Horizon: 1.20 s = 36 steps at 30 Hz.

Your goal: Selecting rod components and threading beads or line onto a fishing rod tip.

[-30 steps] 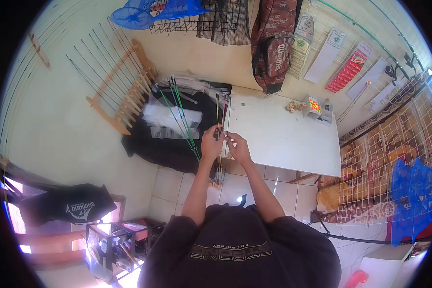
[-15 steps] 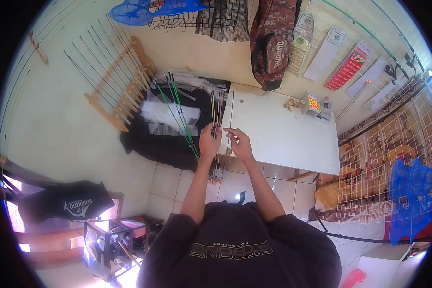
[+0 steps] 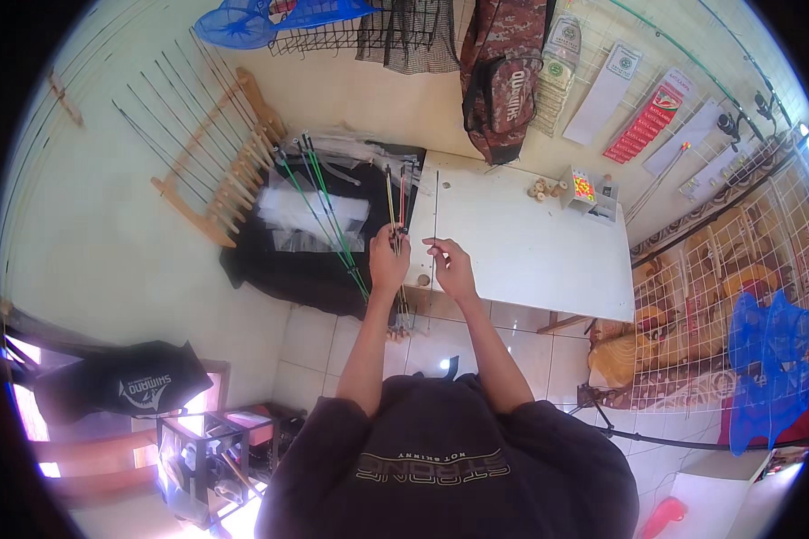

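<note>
White table (image 3: 530,269) is the big item, centre to right, near edge facing the person. Black cloth (image 3: 265,283) covers its left end. Camo bag (image 3: 503,90) hangs on the far wall, above the table's far edge. Wooden rack (image 3: 229,216) sits left of the cloth, thin rods fanning up from it. Green rods (image 3: 337,220) lie slanted across the cloth, partly over clear and white plastic packets (image 3: 307,216)

Bundle of thin rods (image 3: 390,190), some yellow, some red: at the seam between cloth and bare tabletop, far ends over the cloth, near ends running past the near edge, over the floor. Single dark rod (image 3: 437,202) just right of it, apart, roughly parallel

Left hand (image 3: 387,263): curled closed round the bundle, firm wrap. Right hand (image 3: 455,272): thumb and fingertips pinched together on the dark rod, other fingers loosely bent

Small box (image 3: 585,187) with red and yellow bits, far right of the table. Round tan pieces (image 3: 541,189) just left of it. One round wooden piece (image 3: 423,280) near the table's near edge, between the wrists
</note>
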### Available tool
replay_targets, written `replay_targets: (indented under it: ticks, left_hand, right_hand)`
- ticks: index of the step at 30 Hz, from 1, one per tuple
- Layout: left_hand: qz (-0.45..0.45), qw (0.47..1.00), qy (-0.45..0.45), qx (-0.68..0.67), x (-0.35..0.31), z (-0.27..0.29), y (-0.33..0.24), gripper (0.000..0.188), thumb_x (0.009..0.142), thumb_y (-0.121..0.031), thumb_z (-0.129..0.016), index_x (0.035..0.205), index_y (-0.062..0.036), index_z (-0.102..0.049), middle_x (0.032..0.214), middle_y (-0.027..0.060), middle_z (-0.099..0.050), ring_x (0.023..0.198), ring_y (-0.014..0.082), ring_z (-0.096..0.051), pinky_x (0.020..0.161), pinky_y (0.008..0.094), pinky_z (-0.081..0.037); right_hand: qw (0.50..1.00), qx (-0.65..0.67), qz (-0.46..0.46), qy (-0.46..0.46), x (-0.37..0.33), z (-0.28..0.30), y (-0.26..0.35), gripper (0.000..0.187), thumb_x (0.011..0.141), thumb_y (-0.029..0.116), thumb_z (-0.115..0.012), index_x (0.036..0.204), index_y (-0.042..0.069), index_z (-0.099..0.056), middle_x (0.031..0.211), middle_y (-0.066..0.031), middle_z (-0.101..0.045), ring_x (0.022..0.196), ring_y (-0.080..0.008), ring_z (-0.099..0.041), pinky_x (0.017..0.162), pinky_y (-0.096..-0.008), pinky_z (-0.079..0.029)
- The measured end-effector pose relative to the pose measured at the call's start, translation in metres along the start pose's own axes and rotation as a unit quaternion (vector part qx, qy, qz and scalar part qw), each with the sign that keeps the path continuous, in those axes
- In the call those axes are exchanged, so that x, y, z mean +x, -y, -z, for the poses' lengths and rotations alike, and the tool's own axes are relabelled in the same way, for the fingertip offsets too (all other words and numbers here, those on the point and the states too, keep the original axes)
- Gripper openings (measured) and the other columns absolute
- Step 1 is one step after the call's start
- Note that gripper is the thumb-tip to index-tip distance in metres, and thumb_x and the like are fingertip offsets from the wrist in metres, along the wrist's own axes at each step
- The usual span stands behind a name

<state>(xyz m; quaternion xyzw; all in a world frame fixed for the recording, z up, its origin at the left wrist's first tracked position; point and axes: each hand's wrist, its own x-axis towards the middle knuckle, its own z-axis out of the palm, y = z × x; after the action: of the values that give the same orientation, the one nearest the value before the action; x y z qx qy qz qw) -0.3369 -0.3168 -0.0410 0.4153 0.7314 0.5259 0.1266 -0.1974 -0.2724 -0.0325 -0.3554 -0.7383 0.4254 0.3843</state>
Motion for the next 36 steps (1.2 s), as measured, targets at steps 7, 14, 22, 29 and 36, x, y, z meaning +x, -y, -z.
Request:
replay_targets:
  ticks: [7,14,22,29,36]
  left_hand:
    - [-0.043,0.998,-0.035,0.026,0.001,-0.002,-0.005,0.029,0.080,-0.012,-0.067,0.107,-0.0065,-0.057,0.085,0.0091,-0.061,0.083,0.0247,-0.055,0.077,0.0368,-0.044]
    - [-0.079,0.994,-0.068,0.026,-0.002,0.000,-0.011,0.044,0.076,-0.011,-0.071,0.116,-0.0049,-0.052,0.094,0.0102,-0.060,0.092,0.0266,-0.054,0.086,0.0377,-0.042]
    - [-0.094,0.993,-0.074,0.025,-0.008,0.005,-0.018,0.061,0.073,-0.007,-0.071,0.126,-0.0025,-0.042,0.116,0.0153,-0.052,0.113,0.0337,-0.044,0.099,0.0416,-0.034]
    - [-0.141,0.980,-0.138,0.030,-0.019,0.002,-0.019,0.065,0.074,-0.008,-0.073,0.127,-0.0022,-0.037,0.123,0.0164,-0.044,0.112,0.0308,-0.041,0.087,0.0385,-0.040]
    - [-0.261,0.945,-0.184,0.068,-0.031,0.001,-0.027,0.053,0.073,-0.004,-0.074,0.114,-0.0030,-0.040,0.111,0.0160,-0.045,0.105,0.0319,-0.040,0.080,0.0376,-0.038]
  right_hand:
    - [1.000,-0.003,-0.002,0.013,-0.003,-0.001,-0.003,0.022,0.088,0.003,-0.052,0.106,0.007,-0.065,0.091,-0.0104,-0.063,0.084,-0.0191,-0.063,0.061,-0.0305,-0.049]
    - [1.000,-0.006,-0.006,0.019,-0.003,-0.001,-0.001,0.020,0.091,0.008,-0.053,0.106,0.006,-0.065,0.094,-0.0117,-0.063,0.085,-0.0198,-0.063,0.065,-0.0307,-0.050]
    - [1.000,-0.009,-0.005,0.013,-0.005,-0.001,-0.007,0.023,0.090,0.008,-0.052,0.109,0.007,-0.065,0.094,-0.0125,-0.063,0.086,-0.0215,-0.063,0.066,-0.0324,-0.051]
    - [1.000,-0.019,0.010,0.004,-0.010,0.001,-0.002,0.027,0.089,0.006,-0.052,0.113,0.008,-0.063,0.091,-0.0126,-0.063,0.083,-0.0210,-0.062,0.065,-0.0320,-0.050]
    - [0.999,-0.020,-0.001,-0.027,-0.017,0.006,-0.004,0.023,0.088,0.005,-0.052,0.108,0.008,-0.065,0.090,-0.0122,-0.063,0.082,-0.0218,-0.062,0.065,-0.0322,-0.050]
